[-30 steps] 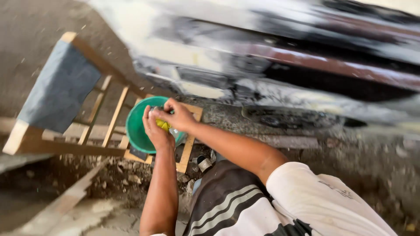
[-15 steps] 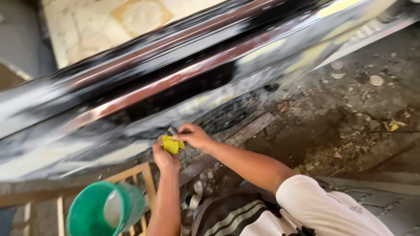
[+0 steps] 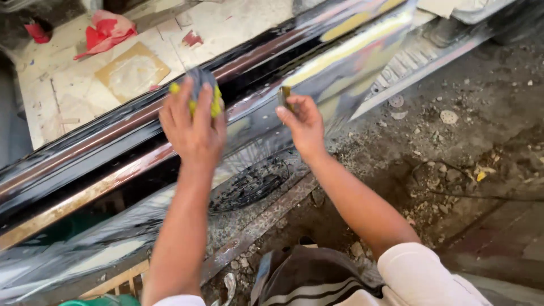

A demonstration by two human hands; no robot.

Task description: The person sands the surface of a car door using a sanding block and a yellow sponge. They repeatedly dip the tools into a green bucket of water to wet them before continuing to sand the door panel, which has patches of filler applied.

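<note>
Whereas both hands worked together at the green bucket a second ago, the left hand (image 3: 192, 122) now presses a yellow sponge (image 3: 198, 93) against the glossy black panel (image 3: 340, 73), while the right hand (image 3: 303, 122) pinches a small flat piece (image 3: 284, 97) beside it.

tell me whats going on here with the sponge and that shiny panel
A person crouches over a long glossy black panel lying across dusty ground. The left hand presses a yellow sponge against the panel's upper edge. The right hand pinches a small flat piece, perhaps sandpaper, against the panel beside it. Red rags lie on a board beyond.
</note>
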